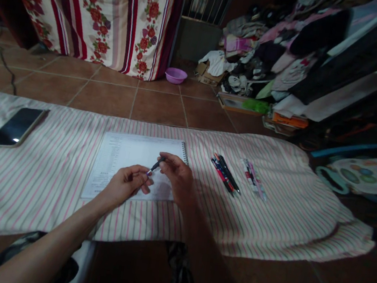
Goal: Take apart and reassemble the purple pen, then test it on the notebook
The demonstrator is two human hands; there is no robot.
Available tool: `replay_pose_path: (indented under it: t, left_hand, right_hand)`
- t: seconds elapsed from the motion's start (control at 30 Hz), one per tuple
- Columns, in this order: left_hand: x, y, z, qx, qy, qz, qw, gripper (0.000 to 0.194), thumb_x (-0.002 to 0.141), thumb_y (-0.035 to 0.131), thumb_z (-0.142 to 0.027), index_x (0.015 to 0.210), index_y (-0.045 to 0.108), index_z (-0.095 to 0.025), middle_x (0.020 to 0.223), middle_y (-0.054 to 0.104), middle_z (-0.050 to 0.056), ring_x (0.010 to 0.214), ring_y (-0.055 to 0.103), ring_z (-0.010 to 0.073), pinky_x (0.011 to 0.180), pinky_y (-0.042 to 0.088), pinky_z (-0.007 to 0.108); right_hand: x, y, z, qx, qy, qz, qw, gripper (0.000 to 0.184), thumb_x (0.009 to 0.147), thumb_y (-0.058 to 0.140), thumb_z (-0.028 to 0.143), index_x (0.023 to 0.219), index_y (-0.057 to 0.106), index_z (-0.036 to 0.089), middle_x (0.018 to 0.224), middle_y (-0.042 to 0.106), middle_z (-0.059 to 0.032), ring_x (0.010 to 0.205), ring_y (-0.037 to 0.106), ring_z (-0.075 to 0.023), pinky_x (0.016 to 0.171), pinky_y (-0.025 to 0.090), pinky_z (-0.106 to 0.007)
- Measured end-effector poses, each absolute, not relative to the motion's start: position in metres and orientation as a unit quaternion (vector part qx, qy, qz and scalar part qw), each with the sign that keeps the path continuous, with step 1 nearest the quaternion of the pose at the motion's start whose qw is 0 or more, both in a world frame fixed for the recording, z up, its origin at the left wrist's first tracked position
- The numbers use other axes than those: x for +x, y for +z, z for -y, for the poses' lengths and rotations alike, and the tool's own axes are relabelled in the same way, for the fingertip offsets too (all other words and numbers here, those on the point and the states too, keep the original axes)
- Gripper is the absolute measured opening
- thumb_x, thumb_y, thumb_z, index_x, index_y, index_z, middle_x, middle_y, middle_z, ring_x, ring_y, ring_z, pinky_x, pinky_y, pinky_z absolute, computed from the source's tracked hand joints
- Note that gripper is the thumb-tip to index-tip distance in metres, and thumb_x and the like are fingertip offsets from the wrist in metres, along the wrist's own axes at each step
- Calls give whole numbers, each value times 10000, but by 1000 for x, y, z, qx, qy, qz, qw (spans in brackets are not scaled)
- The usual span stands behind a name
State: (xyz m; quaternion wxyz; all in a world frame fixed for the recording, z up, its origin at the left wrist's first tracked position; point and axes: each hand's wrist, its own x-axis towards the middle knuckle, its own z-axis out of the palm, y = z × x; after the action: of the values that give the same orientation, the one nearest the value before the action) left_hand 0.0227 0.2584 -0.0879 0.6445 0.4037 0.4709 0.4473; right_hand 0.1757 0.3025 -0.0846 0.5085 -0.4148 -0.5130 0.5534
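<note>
At the far left of the striped-cloth surface (268,224) lies a phone (15,129), its screen dark apart from a small glare. Behind it hangs a flowered curtain (113,16), its top cut off by the frame.

Next comes a spiral-bound notebook (134,145), open flat; print runs down its left side, too small to read, and both hands cover part of the page. Over its lower half the left hand (127,183) has its grip pressed together, thumb and fingers pinching the lower end of a slim dark pen (157,164) (the very tip is lost between the fingertips). The pen slants up to the right, above the page. The right hand (179,177) has its grip closed around the upper end, with thumb and fingertips on the dark barrel; this hand also hides some of the notebook's coiled edge.

Just right of the notebook lies a cluster of dark and red pens (225,174), overlapping too closely to count. Beside it, a paler bunch of pens (254,180) is blurred. Farther right, a patterned board (371,173) is cut off by the frame's edge.
</note>
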Motion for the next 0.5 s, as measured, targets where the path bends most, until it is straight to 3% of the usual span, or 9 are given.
replay_pose_path:
  t: [0.17,0.33,0.5]
  left_hand:
    - [23,-90,-259,398,453,-471,644,298,694,683,-386,849,627,-138,653,662,37,414,485,73,399,211,206]
    - [23,-91,-259,393,471,-456,645,264,696,677,-360,837,629,-142,678,664,41,507,563,116,503,369,240]
    - [23,-88,-259,394,469,-466,639,264,683,690,-351,830,635,-138,669,659,34,518,567,118,546,405,257]
  right_hand:
    - [175,-85,-303,-419,550,515,507,258,690,665,281,941,667,220,884,697,-25,764,621,-142,682,483,-270]
    - [175,-86,-303,-415,544,523,509,254,695,658,281,942,667,226,883,694,-22,754,621,-142,675,484,-272]
    - [175,-88,-303,-417,548,517,509,257,692,663,281,943,666,225,884,696,-25,784,622,-149,678,481,-269]
